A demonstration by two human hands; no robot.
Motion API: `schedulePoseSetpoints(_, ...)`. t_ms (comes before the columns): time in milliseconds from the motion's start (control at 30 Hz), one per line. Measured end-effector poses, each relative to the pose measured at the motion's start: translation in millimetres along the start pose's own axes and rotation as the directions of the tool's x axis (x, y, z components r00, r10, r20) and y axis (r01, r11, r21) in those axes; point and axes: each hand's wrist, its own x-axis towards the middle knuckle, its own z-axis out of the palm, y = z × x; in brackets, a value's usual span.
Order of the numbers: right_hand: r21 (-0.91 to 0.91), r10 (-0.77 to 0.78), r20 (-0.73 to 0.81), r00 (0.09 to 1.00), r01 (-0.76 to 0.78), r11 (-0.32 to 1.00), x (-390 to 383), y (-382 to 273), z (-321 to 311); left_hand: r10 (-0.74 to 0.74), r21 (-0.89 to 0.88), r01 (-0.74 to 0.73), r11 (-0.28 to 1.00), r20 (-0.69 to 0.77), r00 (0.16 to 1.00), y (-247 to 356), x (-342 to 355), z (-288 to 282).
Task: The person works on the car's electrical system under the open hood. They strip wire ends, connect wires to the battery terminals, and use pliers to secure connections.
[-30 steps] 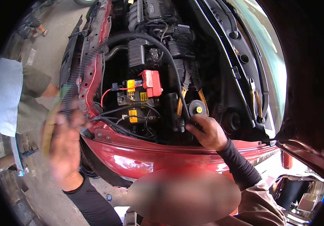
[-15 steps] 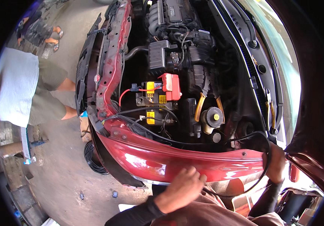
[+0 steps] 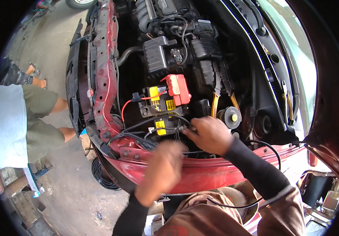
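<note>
Having left the fender edge, we are pinching the cable (image 3: 165,120) by the battery (image 3: 157,103) with our right hand (image 3: 208,135), our blurred left hand (image 3: 163,167), grip unclear, rising at seven o'clock of it.

Two hands: left hand (image 3: 163,169), right hand (image 3: 208,135). One battery (image 3: 157,103). One red terminal cover (image 3: 178,89). One yellow-capped reservoir (image 3: 230,117). One bystander (image 3: 20,122).

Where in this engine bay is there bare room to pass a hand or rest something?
Free: the dark gap between the red front crossmember and the black battery with yellow labels; the concrete floor beside the black cable coil. Crowded: black wires under the right hand and left hand, and around the round black cap with yellow centre.
</note>
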Motion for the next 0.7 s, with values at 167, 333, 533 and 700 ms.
schedulePoseSetpoints(167,-0.041,0.172,0.003,0.985,-0.172,0.984,37,9,73,0.061,0.393,0.002,0.920,-0.148,0.987,-68,75,-24)
schedulePoseSetpoints(333,0.137,0.231,-0.113,0.966,-0.215,0.967,33,8,89,-0.132,0.381,0.135,0.915,-0.033,0.991,-84,79,-27)
schedulePoseSetpoints(533,0.108,0.102,-0.217,0.971,-0.080,0.991,17,25,77,-0.107,0.341,0.041,0.939,0.179,0.978,-100,78,-44)
schedulePoseSetpoints(700,-0.081,0.125,-0.129,0.984,-0.136,0.987,21,9,68,-0.008,0.140,-0.016,0.990,0.173,0.985,-97,81,-69)
